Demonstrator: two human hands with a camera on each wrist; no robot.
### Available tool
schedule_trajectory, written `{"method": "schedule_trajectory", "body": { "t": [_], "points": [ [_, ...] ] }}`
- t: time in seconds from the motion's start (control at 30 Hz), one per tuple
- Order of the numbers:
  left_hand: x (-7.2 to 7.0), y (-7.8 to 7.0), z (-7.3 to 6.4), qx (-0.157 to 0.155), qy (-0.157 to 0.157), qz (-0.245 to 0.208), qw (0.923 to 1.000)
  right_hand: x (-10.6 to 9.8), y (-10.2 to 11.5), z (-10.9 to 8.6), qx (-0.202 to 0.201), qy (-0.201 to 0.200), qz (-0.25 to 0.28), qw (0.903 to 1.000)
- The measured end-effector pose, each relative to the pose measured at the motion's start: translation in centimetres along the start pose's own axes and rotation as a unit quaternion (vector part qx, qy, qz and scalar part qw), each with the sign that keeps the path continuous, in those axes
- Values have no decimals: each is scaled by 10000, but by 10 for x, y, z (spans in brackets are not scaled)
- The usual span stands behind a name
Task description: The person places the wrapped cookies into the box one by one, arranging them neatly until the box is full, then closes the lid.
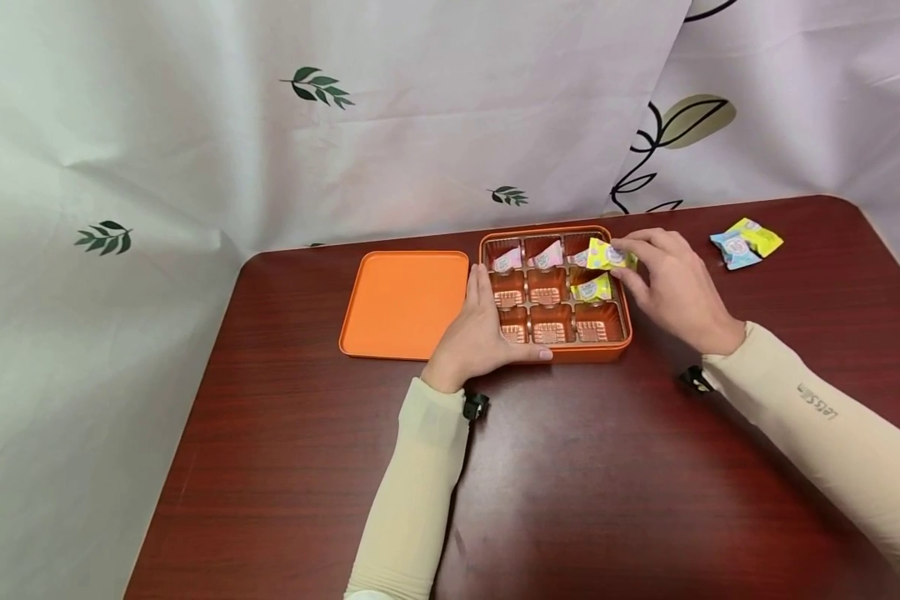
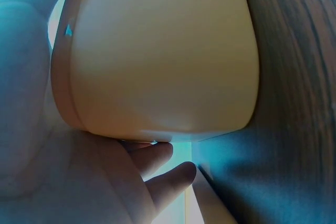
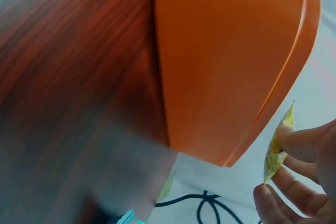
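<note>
Pinching a yellow candy (image 1: 603, 253), the right hand (image 1: 675, 287) hovers above the orange box (image 1: 592, 354); the left hand (image 1: 476, 333), fingers straight, touches its left side. Left of the box lies the lid (image 1: 405, 300)

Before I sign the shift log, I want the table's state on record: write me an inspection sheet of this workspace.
Surface: reddish-brown wood-grain table.
Job's things: orange box, open; its tray holds pink packets in the back row and one yellow packet at the middle row's right; orange lid lies left of the box; a blue packet and a loose yellow packet lie together at the right.
Clutter: nothing seen.
Left hand: rests against the box's near left corner.
Right hand: pinches another yellow packet at the tray's far right.
Cables: nothing seen.
Surroundings: leaf-patterned backdrop behind the table.
</note>
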State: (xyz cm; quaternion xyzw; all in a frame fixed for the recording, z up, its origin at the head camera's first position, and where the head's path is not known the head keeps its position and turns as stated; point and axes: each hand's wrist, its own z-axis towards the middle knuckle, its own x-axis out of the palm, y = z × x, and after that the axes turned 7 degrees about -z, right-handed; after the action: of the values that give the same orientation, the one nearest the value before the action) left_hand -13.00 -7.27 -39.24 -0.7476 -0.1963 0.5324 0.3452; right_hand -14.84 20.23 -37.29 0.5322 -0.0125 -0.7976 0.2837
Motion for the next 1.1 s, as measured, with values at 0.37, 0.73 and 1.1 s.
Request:
{"method": "schedule_trajectory", "body": {
  "t": [0.37,0.73,1.1],
  "points": [
    [0,-1,-1,-20,-21,-19,10000,4,19,-4,61,-113,112,9999],
    [1,-1,0,-54,-10,52,10000,2,40,0,292,303,194,9989],
    [1,-1,-1,-49,-5,46,10000,9,49,0,318,511,272,9978]
  ]
}}
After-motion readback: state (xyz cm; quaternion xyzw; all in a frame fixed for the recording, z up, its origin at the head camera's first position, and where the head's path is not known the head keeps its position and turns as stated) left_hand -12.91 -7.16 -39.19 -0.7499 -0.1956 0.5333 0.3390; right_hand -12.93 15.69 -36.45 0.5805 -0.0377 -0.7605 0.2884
